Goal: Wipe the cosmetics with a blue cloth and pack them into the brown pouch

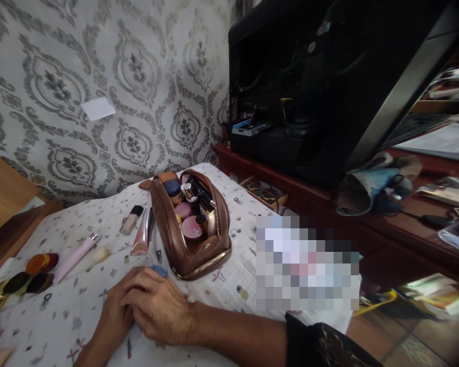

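Note:
My right hand (162, 306) lies over my left hand (117, 303), its fingers curled across the back of it. Most of the left hand's fingers are hidden under the right. A small blue piece (159, 270) shows just beyond the hands; whether it is held cannot be made out. Right behind them stands a brown makeup bag (164, 229), unzipped and full of compacts, a pink round case (192, 228) and dark tubes. Left of the bag lie a pinkish squeeze tube (141, 239) and a foundation bottle (131, 220) with a black cap.
On the patterned white cloth (99, 285) at left lie a pink tube (74, 259), a pale sponge-like piece (101, 254) and several small cosmetics. A pixelated patch hides things on the right. Beyond it stand a large black case (290, 102) and a dark red desk (309, 204).

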{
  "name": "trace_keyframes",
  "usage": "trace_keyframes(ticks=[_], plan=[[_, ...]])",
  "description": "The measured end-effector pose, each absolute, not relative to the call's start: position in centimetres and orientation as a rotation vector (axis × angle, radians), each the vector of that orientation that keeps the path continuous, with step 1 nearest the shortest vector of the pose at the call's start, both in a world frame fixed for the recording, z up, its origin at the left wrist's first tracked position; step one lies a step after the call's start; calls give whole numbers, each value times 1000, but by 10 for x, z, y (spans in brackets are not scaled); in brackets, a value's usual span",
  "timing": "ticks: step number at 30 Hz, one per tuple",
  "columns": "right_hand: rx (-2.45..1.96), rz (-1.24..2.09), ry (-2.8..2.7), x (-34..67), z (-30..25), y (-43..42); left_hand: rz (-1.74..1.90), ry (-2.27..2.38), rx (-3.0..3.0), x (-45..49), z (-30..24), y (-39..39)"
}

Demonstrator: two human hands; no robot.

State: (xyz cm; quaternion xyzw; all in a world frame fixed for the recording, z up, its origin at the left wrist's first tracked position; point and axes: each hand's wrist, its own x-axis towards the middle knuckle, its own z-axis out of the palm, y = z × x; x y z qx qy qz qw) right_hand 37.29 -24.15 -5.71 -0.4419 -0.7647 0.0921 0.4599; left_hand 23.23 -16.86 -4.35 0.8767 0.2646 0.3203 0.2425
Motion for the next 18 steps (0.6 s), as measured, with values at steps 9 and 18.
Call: trace_keyframes(ticks=[9, 18], plan=[[-1091, 193, -1896, 374, -56, -241, 861, 735, 2428, 229, -49, -165], [-1034, 237, -1855, 375, -56, -240, 871, 769, 2463, 219, -65, -157]])
